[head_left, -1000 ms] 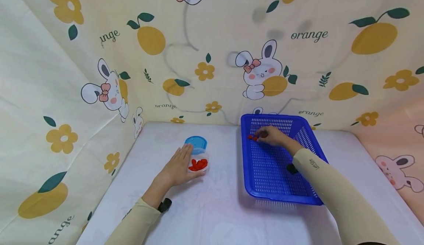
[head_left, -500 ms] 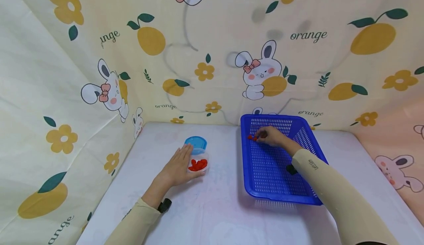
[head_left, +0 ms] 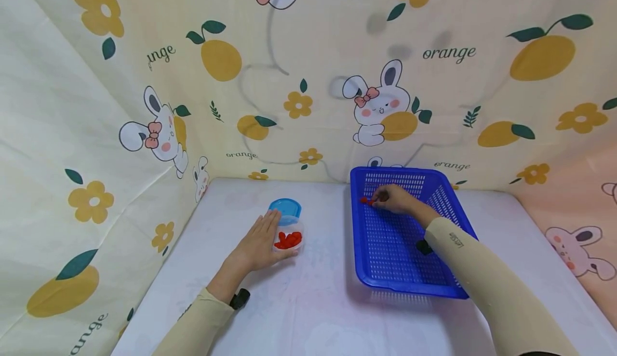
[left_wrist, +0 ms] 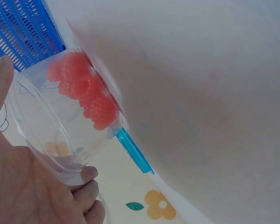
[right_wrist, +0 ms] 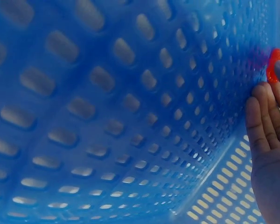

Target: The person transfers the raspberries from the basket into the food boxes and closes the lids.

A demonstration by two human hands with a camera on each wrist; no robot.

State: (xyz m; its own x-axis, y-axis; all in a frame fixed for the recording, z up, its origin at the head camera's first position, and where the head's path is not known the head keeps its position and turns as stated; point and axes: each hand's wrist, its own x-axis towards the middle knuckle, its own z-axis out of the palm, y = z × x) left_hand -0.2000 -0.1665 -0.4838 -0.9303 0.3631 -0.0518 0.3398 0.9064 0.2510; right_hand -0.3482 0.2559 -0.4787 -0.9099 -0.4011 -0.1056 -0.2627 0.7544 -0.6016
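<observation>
In the head view my left hand (head_left: 260, 241) lies along a small clear plastic container (head_left: 301, 226), fingers on its left side and thumb across its near side. The left wrist view shows the container's wall held between thumb and fingers. Red, bumpy raspberries (left_wrist: 84, 88) cover its bottom, and its blue lid (head_left: 285, 206) hangs open at the back. Inside the blue basket (head_left: 359, 249), my right hand (head_left: 394, 198) pinches a red raspberry (right_wrist: 273, 64) between thumb and fingertips. Another raspberry (head_left: 363, 200) lies just left of those fingertips, near the basket's back left corner.
The perforated basket has raised walls and a broad rim, and stands on the right of the white table (head_left: 308, 302). A patterned cloth backdrop (head_left: 318, 115) rises behind and on both sides. The right forearm (head_left: 482, 270) crosses the basket's right rim.
My right fingertips have drawn slightly closer over the nearer raspberry in the basket. The left hand, container and basket stay where they were.
</observation>
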